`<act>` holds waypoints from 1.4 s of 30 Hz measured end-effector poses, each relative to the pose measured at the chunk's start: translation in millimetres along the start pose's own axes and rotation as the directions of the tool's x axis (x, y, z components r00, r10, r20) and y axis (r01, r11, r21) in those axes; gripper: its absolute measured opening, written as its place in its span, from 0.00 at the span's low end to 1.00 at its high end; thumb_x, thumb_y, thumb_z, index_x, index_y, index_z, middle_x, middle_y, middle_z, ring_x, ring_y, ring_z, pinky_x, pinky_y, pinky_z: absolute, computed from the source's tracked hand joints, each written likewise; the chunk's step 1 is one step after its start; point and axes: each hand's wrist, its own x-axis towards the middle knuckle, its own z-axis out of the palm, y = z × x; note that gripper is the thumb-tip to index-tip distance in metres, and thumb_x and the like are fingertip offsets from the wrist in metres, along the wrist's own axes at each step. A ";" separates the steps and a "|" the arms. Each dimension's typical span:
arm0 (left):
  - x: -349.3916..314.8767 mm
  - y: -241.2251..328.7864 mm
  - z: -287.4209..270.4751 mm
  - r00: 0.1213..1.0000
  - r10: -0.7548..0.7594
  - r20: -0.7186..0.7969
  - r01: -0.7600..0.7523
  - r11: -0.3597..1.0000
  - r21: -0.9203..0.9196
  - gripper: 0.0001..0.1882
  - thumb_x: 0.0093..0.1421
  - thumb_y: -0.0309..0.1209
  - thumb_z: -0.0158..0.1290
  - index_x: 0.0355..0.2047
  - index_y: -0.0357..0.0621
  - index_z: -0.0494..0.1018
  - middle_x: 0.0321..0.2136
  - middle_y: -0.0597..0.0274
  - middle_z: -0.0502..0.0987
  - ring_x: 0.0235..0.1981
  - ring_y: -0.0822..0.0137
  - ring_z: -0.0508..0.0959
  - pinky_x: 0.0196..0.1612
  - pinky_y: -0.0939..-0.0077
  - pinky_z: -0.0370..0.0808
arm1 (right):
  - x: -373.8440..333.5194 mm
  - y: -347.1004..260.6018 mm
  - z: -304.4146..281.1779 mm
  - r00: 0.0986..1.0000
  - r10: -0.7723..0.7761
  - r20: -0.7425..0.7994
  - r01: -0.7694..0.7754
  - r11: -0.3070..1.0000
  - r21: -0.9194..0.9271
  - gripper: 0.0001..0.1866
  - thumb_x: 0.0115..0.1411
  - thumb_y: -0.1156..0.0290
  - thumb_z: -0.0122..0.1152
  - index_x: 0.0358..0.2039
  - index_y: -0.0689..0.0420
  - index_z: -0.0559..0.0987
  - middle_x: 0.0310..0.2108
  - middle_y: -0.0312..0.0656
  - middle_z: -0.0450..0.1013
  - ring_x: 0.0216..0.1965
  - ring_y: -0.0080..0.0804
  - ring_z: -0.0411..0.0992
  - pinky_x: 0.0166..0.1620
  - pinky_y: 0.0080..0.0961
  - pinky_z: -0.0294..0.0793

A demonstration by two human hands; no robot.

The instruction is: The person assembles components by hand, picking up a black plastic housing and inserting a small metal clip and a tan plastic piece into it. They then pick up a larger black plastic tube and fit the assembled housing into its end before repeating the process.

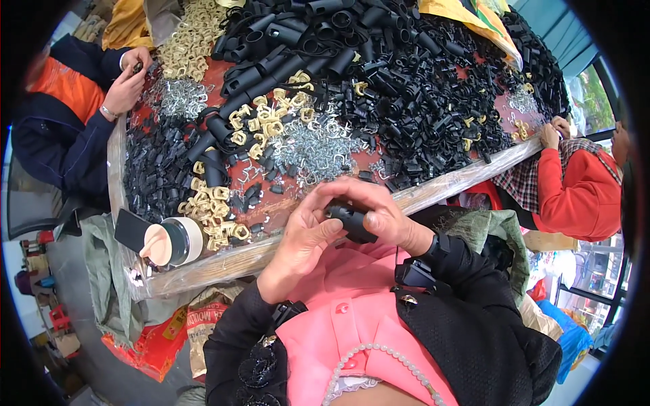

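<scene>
A short black plastic tube-shaped part [353,220] is held between my two hands, just over the near edge of the table. My left hand [303,233] grips it from the left, thumb pressed near its end. From the right, my right hand [389,220] closes round it with the thumb on its side and fingers arched over the top. Straight beyond my hands lies a heap of small silvery bent-wire clips [315,145]. Beside it sit cream-gold plastic ring pieces [274,118], and larger black tubes [284,34] are piled farther back.
A lidded cup [184,240] and a dark flat phone-like slab [132,230] stand at the table's near left corner. Plastic film wraps the wooden table edge [227,262]. Small black parts [413,122] cover the right side. Co-workers [64,128] [575,183] sit left and right; sacks [487,233] hang nearby.
</scene>
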 end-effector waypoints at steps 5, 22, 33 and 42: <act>-3.6 -3.1 7.5 0.997 -0.052 0.056 0.049 0.997 0.054 0.33 0.48 0.22 0.55 0.52 0.37 0.52 0.39 0.59 0.70 0.38 0.71 0.72 0.43 0.78 0.70 | -8.5 -5.5 0.7 0.993 -0.010 -0.119 0.004 0.999 -0.052 0.31 0.50 0.47 0.48 0.41 0.65 0.69 0.35 0.44 0.66 0.35 0.31 0.67 0.40 0.25 0.65; -21.2 50.9 -23.5 0.867 0.464 0.184 -0.112 -0.178 0.978 0.28 0.45 0.30 0.57 0.47 0.36 0.63 0.31 0.52 0.73 0.32 0.62 0.74 0.34 0.74 0.71 | -214.0 -123.1 -81.4 0.741 0.374 -0.558 -0.657 0.229 -0.718 0.17 0.43 0.62 0.59 0.29 0.63 0.73 0.26 0.44 0.69 0.29 0.34 0.69 0.33 0.25 0.67; 42.5 63.5 -4.7 0.794 0.536 0.287 -0.053 -0.409 0.911 0.15 0.46 0.34 0.54 0.34 0.40 0.70 0.28 0.54 0.72 0.29 0.56 0.73 0.30 0.67 0.71 | -34.5 -25.2 -104.8 0.967 -0.125 -0.224 -0.206 0.142 -0.968 0.12 0.46 0.75 0.57 0.33 0.62 0.71 0.29 0.45 0.67 0.30 0.43 0.67 0.31 0.27 0.66; 93.1 20.2 24.6 0.851 0.424 0.311 -0.222 -0.246 0.943 0.16 0.48 0.36 0.53 0.35 0.40 0.70 0.30 0.52 0.72 0.28 0.55 0.73 0.29 0.69 0.71 | -3.8 -5.0 -91.0 0.985 -0.155 -0.076 -0.060 0.108 -0.992 0.14 0.41 0.76 0.59 0.33 0.59 0.72 0.31 0.43 0.66 0.34 0.41 0.66 0.36 0.31 0.65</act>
